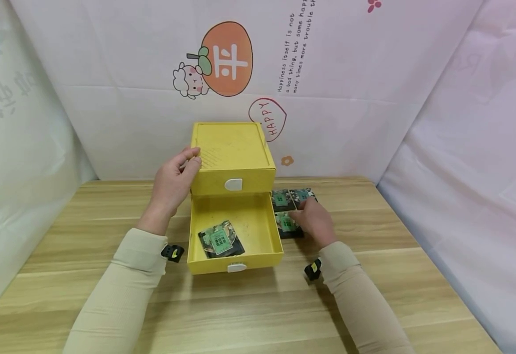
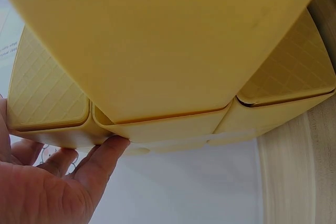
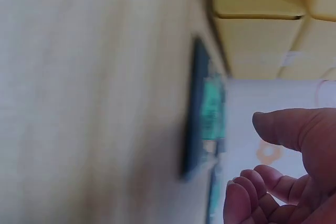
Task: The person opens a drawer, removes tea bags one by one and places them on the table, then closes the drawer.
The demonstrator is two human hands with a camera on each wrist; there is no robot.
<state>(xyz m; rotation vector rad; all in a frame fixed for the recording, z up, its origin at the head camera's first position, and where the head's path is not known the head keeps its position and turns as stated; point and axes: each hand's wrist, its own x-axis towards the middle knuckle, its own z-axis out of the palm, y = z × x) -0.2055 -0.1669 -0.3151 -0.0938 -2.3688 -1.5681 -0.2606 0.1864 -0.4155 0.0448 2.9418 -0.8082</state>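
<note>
A two-tier yellow drawer box has its lower drawer pulled out, and a dark packet with a green label lies inside. My left hand rests against the upper tier's left edge, fingers and thumb touching it. Over the packets right of the box reaches my right hand. In the right wrist view its thumb stands apart from the fingers, with nothing between them. Beneath it lies a green-labelled packet, and behind that are two more, one on the left and one on the right.
The box stands on a wood-grain table, close to a white printed cloth at the back. White cloths also hang at both sides. The shut upper drawer has a white handle; another handle is on the open drawer.
</note>
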